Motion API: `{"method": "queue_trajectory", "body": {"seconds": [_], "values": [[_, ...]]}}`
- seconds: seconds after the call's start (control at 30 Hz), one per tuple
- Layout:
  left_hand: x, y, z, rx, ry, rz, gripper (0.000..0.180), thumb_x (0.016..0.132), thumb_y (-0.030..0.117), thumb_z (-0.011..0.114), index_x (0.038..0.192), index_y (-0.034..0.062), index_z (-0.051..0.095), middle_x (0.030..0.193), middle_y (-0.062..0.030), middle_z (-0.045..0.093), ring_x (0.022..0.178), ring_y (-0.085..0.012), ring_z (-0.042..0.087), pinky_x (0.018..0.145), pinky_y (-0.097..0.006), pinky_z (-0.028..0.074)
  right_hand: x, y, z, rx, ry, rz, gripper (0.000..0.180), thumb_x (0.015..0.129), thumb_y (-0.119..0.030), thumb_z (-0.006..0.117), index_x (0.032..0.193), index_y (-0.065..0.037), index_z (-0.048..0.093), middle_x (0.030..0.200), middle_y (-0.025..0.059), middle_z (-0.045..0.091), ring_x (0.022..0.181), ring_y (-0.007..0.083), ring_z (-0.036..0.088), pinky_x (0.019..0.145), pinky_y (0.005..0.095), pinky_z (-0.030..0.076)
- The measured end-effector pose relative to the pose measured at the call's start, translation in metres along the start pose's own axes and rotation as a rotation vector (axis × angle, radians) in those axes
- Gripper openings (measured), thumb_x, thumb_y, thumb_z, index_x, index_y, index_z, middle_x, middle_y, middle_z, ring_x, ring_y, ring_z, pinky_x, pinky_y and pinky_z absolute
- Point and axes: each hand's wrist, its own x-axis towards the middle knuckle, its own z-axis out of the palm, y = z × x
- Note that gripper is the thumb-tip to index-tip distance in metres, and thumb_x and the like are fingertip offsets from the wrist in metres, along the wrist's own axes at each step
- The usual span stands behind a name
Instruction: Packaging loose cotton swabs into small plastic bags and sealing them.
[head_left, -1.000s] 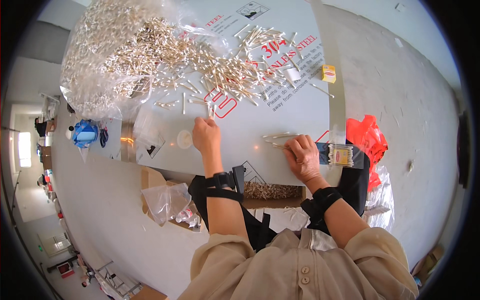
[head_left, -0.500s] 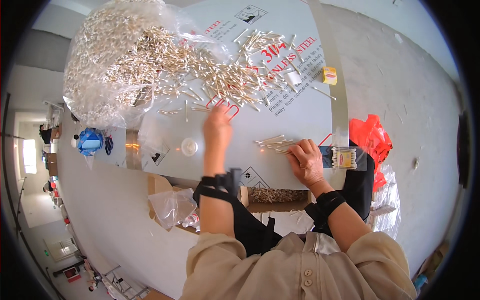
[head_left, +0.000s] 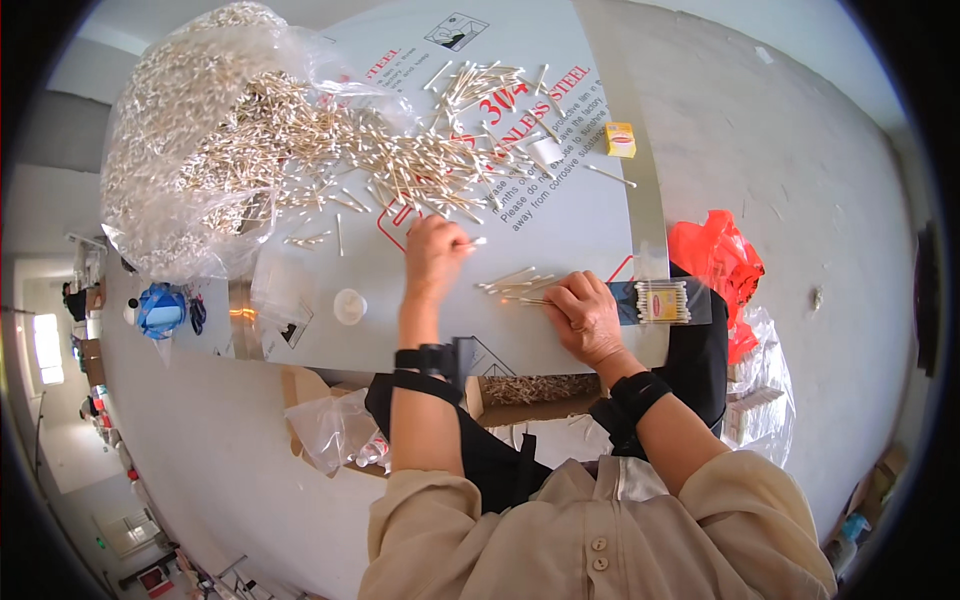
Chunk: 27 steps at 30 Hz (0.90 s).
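Observation:
My left hand [head_left: 432,258] is above the table just in front of the big pile of cotton swabs [head_left: 420,165]. Its fingers pinch a cotton swab [head_left: 478,241], whose white tip sticks out to the right. Lower and to the right, my right hand [head_left: 585,318] rests on the table with fingers curled down on the ends of a few cotton swabs [head_left: 518,283] that fan out leftward. Beside its wrist lies a flat clear pack [head_left: 662,302] with a row of swabs and a yellow label.
A large clear bag of swabs [head_left: 190,140] spills onto the film-covered metal table [head_left: 590,225]. A small yellow box [head_left: 620,140] and a round white lid [head_left: 350,307] lie there too. A red plastic bag [head_left: 715,255] hangs at the right; an open carton [head_left: 530,390] of swabs is below the table edge.
My left hand has drawn back from the swab pile with a swab between its fingers. My right hand stays by the loose swabs. The whole view has shifted slightly.

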Motion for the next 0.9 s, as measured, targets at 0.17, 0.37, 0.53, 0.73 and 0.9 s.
{"method": "queue_trajectory", "body": {"seconds": [0.17, 0.37, 0.53, 0.73, 0.9], "values": [[-0.002, 0.065, 0.026, -0.214, 0.051, 0.064, 0.019, 0.065, 0.008, 0.079, 0.08, 0.0099, 0.067, 0.083, -0.0044, 0.057, 0.088, -0.0268, 0.054, 0.081, -0.039, 0.047, 0.0, 0.003, 0.0, 0.0, 0.007, -0.004, 0.013, 0.075, -0.011, 0.068, 0.086, -0.01, 0.061, 0.086, 0.0063, 0.055, 0.084, 0.0283, 0.054, 0.075, 0.0399, 0.047], [0.041, 0.024, -0.015, 0.195, 0.122, 0.032, 0.022, 0.063, 0.006, 0.08, 0.08, 0.0114, 0.068, 0.094, -0.0023, 0.055, 0.097, -0.0259, 0.051, 0.087, -0.041, 0.043, 0.002, -0.001, -0.002, 0.013, 0.009, -0.005, 0.014, 0.074, -0.01, 0.068, 0.085, -0.009, 0.061, 0.086, 0.0069, 0.054, 0.084, 0.0278, 0.054, 0.076, 0.0391, 0.047], [0.057, 0.004, -0.011, 0.182, 0.032, 0.115, 0.019, 0.063, 0.007, 0.081, 0.076, 0.0115, 0.067, 0.093, -0.0016, 0.055, 0.099, -0.0256, 0.05, 0.088, -0.04, 0.04, 0.001, -0.001, -0.003, 0.006, 0.002, -0.002, 0.013, 0.074, -0.01, 0.067, 0.085, -0.009, 0.06, 0.085, 0.0069, 0.054, 0.083, 0.0277, 0.054, 0.076, 0.0389, 0.047], [0.038, 0.023, 0.014, 0.006, 0.083, 0.151, 0.018, 0.066, 0.01, 0.08, 0.071, 0.0092, 0.063, 0.094, -0.0009, 0.057, 0.099, -0.0255, 0.05, 0.087, -0.04, 0.04, 0.001, -0.001, -0.002, -0.001, 0.009, 0.002, 0.012, 0.075, -0.01, 0.066, 0.084, -0.008, 0.059, 0.085, 0.0068, 0.053, 0.082, 0.0275, 0.053, 0.074, 0.0389, 0.046], [0.022, 0.053, 0.022, -0.091, 0.032, 0.128, 0.02, 0.063, 0.005, 0.08, 0.07, 0.0077, 0.061, 0.092, -0.0021, 0.057, 0.096, -0.0261, 0.049, 0.087, -0.039, 0.04, 0.001, 0.0, -0.002, -0.008, 0.003, 0.013, 0.011, 0.076, -0.011, 0.066, 0.084, -0.009, 0.059, 0.085, 0.0065, 0.053, 0.083, 0.0272, 0.053, 0.074, 0.0388, 0.046]]}}
